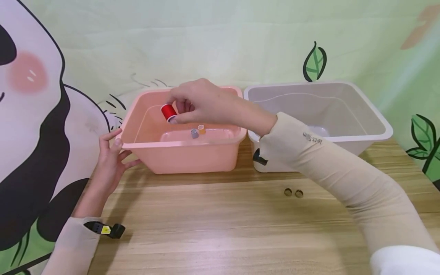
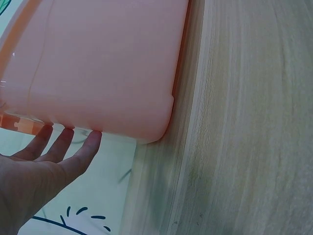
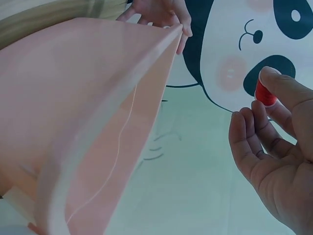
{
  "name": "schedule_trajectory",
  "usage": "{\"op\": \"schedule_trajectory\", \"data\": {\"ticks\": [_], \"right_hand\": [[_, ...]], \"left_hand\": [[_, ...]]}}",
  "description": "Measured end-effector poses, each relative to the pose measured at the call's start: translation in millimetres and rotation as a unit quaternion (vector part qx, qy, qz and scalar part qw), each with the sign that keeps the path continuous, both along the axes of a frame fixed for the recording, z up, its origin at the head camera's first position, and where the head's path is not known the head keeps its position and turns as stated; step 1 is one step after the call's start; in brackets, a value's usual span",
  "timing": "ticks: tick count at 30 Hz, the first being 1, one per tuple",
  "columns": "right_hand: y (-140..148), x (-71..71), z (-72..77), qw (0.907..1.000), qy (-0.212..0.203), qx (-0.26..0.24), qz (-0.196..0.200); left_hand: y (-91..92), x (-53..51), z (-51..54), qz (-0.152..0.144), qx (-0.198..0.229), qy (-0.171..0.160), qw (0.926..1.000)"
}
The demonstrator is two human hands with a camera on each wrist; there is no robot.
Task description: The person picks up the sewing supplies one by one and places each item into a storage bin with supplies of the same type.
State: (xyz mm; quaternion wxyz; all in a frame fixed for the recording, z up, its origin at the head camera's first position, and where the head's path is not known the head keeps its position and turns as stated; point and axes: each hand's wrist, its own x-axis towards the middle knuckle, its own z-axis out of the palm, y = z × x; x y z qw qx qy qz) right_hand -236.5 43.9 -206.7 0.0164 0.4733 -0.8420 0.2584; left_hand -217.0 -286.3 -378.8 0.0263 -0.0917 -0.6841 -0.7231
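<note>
Above the pink bin (image 1: 192, 158), my right hand (image 1: 209, 103) pinches a red thread spool (image 1: 169, 112) by its ends between thumb and finger. The right wrist view shows the red spool (image 3: 265, 93) in my right hand (image 3: 283, 142), other fingers bent beside it. My left hand (image 1: 111, 164) holds the pink bin's left front corner, thumb at the rim; in the left wrist view, fingertips of my left hand (image 2: 54, 166) touch the bin wall (image 2: 107, 68). Inside the bin lie a grey-blue spool (image 1: 194, 133) and a yellow-orange spool (image 1: 201, 129).
A light grey bin (image 1: 372, 134) stands right of the pink one, partly behind my right forearm. Two small metallic rings (image 1: 288, 192) (image 1: 299, 193) lie on the wooden table (image 1: 206, 221) in front of it. A printed cloth (image 1: 213, 46) hangs behind.
</note>
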Motion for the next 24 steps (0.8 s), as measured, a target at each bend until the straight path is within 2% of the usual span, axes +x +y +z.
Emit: {"op": "schedule_trajectory", "data": {"ticks": [9, 16, 24], "right_hand": [[0, -14.8, 4.4, 0.9998, 0.006, 0.018, 0.0], [4, -30.8, 6.8, 0.9995, -0.001, 0.026, -0.02], [12, -46.9, 7.8, 0.9982, -0.011, 0.033, -0.049]], "left_hand": [[1.2, 0.1, -0.4, -0.004, -0.003, 0.009, 0.9999], [1.7, -0.2, -2.7, -0.008, 0.015, 0.009, 0.9998], [2.8, 0.5, -3.2, -0.006, 0.01, 0.008, 0.9999]]}}
